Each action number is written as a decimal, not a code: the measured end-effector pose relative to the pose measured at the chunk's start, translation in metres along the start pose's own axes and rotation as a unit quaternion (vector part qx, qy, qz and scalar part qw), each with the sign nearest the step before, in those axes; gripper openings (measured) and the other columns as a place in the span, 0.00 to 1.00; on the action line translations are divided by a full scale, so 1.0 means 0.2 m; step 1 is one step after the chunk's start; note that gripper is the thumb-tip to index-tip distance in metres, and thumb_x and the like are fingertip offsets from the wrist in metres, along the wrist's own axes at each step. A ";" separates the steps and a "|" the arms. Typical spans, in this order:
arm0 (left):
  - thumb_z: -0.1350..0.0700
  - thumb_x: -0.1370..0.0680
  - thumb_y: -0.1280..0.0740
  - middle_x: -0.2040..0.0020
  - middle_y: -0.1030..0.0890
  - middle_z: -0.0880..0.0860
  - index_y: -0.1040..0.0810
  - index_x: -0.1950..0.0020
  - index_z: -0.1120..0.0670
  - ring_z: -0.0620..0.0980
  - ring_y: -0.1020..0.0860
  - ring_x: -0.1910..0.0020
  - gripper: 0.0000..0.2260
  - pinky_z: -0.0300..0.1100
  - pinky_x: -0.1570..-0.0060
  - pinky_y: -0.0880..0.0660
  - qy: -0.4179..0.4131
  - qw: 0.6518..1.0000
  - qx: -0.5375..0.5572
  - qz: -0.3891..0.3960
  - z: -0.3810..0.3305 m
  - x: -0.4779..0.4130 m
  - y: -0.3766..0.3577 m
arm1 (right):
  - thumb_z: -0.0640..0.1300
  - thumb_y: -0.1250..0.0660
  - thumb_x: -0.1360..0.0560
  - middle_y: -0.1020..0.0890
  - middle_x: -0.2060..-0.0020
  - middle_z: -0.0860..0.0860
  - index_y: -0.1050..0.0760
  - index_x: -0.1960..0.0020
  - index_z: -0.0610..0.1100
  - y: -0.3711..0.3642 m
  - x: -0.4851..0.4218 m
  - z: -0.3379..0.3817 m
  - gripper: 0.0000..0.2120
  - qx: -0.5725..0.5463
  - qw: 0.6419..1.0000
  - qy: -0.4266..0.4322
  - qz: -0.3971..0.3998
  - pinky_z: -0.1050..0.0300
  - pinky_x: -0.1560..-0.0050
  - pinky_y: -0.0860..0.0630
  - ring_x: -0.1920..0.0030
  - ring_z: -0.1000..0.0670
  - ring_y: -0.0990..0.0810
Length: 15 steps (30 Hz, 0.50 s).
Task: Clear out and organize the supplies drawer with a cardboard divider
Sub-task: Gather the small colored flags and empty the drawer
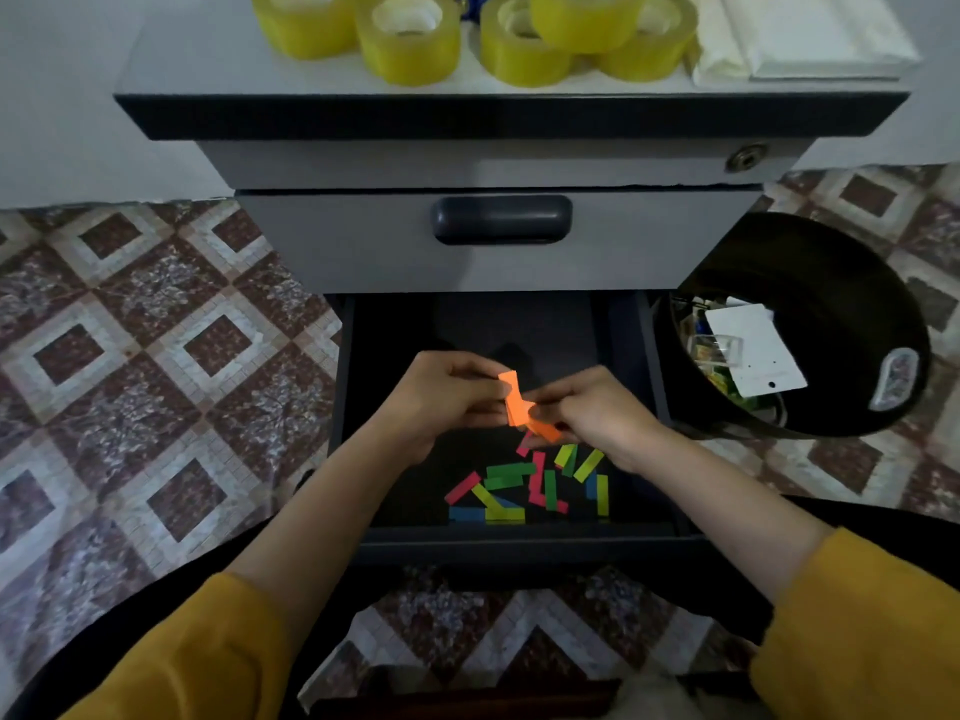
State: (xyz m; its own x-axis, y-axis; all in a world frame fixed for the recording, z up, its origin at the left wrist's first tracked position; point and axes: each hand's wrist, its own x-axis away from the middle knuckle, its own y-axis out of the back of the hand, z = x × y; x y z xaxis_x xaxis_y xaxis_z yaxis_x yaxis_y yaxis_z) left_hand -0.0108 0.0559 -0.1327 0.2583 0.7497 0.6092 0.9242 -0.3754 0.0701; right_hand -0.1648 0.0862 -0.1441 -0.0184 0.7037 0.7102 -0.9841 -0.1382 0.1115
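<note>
The bottom drawer (644, 407) of a grey cabinet stands pulled out, its inside dark. A loose heap of coloured paper strips (524, 485) in green, yellow, red and blue lies near the drawer's front. Above that heap my left hand (441, 402) and my right hand (592, 413) meet, and both pinch a small bunch of orange paper strips (514, 402). One orange strip pokes out under my right fingers.
A black bin (831, 283) with a white card and scraps stands right of the drawer. Several yellow tape rolls (410, 39) and a white folded packet (810, 33) sit on the cabinet top. The middle drawer (363, 241) above is closed. Patterned tile floor surrounds the cabinet.
</note>
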 end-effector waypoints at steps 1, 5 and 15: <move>0.66 0.25 0.34 0.59 0.19 0.56 0.22 0.49 0.61 0.47 0.19 0.63 0.06 0.38 0.60 0.20 -0.002 1.000 -0.001 -0.006 0.00 -0.01 0.00 | 0.30 0.39 0.23 0.19 0.59 0.42 0.24 0.42 0.34 0.00 -0.01 0.01 0.12 0.001 1.000 0.001 0.004 0.61 0.59 0.18 0.62 0.48 0.16; 0.65 0.25 0.34 0.60 0.18 0.55 0.22 0.50 0.60 0.46 0.18 0.63 0.05 0.36 0.63 0.20 -0.001 1.000 0.003 -0.011 0.00 -0.04 0.03 | 0.31 0.41 0.23 0.18 0.57 0.43 0.24 0.44 0.35 0.02 -0.02 0.05 0.11 -0.002 1.000 -0.002 0.009 0.60 0.55 0.19 0.56 0.46 0.16; 0.67 0.25 0.35 0.57 0.19 0.57 0.23 0.53 0.61 0.49 0.18 0.58 0.03 0.35 0.61 0.20 0.018 0.997 0.070 -0.025 0.00 -0.03 0.01 | 0.31 0.36 0.25 0.19 0.63 0.43 0.25 0.53 0.39 0.03 0.00 0.02 0.05 -0.034 0.999 0.020 -0.013 0.63 0.73 0.24 0.72 0.51 0.20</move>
State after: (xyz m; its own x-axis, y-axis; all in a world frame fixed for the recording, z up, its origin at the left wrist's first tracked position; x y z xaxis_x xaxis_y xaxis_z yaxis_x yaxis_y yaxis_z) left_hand -0.0112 0.0507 -0.1374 0.2019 0.7443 0.6366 0.9667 -0.2557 -0.0077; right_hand -0.1693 0.0830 -0.1418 0.0020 0.7343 0.6788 -0.9941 -0.0721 0.0809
